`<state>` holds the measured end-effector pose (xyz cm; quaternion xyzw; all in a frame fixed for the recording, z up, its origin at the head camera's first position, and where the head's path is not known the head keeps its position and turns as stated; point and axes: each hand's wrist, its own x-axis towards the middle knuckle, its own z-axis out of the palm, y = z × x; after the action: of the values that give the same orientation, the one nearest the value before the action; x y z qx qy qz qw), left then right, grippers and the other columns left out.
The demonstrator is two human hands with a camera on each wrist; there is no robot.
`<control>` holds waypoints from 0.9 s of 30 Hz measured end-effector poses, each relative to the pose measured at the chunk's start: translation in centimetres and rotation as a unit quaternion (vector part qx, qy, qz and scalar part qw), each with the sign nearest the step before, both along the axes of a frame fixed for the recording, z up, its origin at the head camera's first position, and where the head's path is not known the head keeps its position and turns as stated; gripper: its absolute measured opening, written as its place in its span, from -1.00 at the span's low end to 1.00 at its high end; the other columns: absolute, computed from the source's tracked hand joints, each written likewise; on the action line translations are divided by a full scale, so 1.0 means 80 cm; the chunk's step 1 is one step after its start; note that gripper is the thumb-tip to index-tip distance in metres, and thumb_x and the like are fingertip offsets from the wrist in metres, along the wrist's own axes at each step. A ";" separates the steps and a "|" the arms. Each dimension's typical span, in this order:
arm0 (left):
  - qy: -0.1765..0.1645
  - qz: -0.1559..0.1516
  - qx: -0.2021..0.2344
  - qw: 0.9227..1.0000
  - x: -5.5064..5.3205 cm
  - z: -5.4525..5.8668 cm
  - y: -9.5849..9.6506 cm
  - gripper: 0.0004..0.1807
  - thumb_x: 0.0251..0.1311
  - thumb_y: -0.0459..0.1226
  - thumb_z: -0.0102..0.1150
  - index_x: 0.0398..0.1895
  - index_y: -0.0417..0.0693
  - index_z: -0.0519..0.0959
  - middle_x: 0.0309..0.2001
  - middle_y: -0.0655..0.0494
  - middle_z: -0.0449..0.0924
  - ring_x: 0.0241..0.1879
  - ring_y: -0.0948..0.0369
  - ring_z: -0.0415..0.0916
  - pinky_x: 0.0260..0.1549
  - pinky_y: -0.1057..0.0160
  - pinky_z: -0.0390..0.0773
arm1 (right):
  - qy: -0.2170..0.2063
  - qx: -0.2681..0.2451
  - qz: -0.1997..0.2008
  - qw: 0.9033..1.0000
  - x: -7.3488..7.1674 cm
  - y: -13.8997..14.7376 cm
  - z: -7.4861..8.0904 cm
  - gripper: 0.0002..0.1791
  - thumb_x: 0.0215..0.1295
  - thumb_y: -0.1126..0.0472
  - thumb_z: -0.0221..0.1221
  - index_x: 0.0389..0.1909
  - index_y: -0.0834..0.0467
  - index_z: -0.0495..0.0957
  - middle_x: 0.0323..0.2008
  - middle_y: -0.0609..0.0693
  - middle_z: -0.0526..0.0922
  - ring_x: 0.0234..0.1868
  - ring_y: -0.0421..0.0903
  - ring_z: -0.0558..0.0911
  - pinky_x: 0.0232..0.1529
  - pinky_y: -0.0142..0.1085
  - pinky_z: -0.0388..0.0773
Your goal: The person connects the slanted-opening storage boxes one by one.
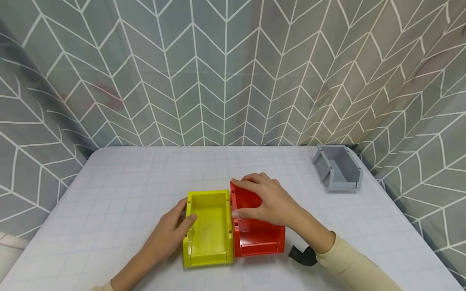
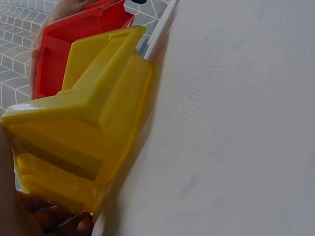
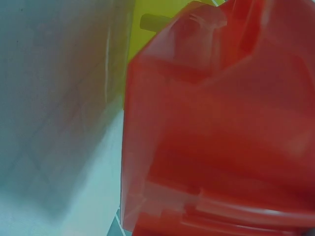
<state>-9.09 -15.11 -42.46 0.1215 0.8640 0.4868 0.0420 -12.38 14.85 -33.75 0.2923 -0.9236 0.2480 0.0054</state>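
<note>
A yellow plastic storage bin (image 1: 209, 230) and a red one (image 1: 259, 238) stand side by side near the middle of the table, open tops up, their neighbouring walls close together. My left hand (image 1: 168, 227) grips the yellow bin's left wall, thumb over the rim. In the left wrist view, fingertips (image 2: 84, 227) show low on the yellow bin (image 2: 74, 137). My right hand (image 1: 271, 199) holds the red bin across its top, thumb at the left wall and fingers at the back rim. The red bin (image 3: 221, 128) fills most of the right wrist view, hiding my right fingers there.
A grey bin (image 1: 339, 167) of similar shape stands at the table's back right corner. Beside my right wrist is a black strap-like piece (image 1: 303, 256). A patterned curtain (image 1: 225, 72) hangs behind the white-covered table (image 1: 120, 194).
</note>
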 end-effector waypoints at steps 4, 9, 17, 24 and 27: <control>0.003 0.000 0.003 1.000 0.000 0.000 0.000 -0.41 0.57 -0.16 0.04 0.57 -0.06 0.25 0.44 0.02 0.40 0.30 0.02 0.48 0.24 -0.13 0.50 | -0.001 -0.001 -0.002 1.000 0.000 0.000 -0.001 -0.14 0.14 -0.32 0.44 0.45 -0.12 0.51 0.29 -0.03 0.53 0.30 -0.05 0.41 0.16 0.02 0.43; 0.005 -0.001 0.004 1.000 0.000 0.000 0.000 -0.41 0.57 -0.16 0.04 0.57 -0.07 0.25 0.44 0.01 0.41 0.29 0.03 0.49 0.23 -0.13 0.50 | 0.001 -0.002 -0.002 1.000 0.000 0.000 -0.003 -0.14 0.13 -0.31 0.44 0.45 -0.11 0.51 0.28 -0.03 0.53 0.30 -0.06 0.42 0.15 0.01 0.44; 0.009 -0.002 0.004 1.000 0.000 -0.002 0.000 -0.41 0.57 -0.16 0.05 0.57 -0.08 0.25 0.45 0.01 0.40 0.31 0.03 0.47 0.26 -0.14 0.47 | -0.002 -0.007 -0.006 1.000 -0.001 0.000 -0.006 -0.14 0.12 -0.30 0.46 0.45 -0.12 0.51 0.28 -0.04 0.53 0.30 -0.06 0.42 0.16 0.02 0.45; 0.007 -0.003 0.006 1.000 0.000 -0.002 -0.001 -0.43 0.57 -0.16 0.04 0.56 -0.06 0.27 0.43 0.03 0.42 0.30 0.04 0.48 0.25 -0.13 0.48 | -0.008 -0.013 -0.009 1.000 0.001 0.000 -0.009 -0.15 0.13 -0.29 0.45 0.46 -0.14 0.51 0.28 -0.01 0.52 0.29 -0.04 0.43 0.16 0.04 0.47; 0.005 -0.005 0.007 1.000 0.000 -0.002 -0.002 -0.43 0.57 -0.16 0.04 0.56 -0.05 0.26 0.43 0.02 0.41 0.30 0.04 0.47 0.25 -0.13 0.48 | -0.007 -0.015 -0.009 1.000 0.002 0.001 -0.009 -0.15 0.13 -0.29 0.45 0.46 -0.14 0.51 0.27 -0.01 0.52 0.28 -0.05 0.43 0.15 0.04 0.47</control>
<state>-9.09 -15.23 -42.63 0.1283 0.8600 0.4923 0.0391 -12.23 14.90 -34.45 0.2820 -0.9224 0.2640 0.0061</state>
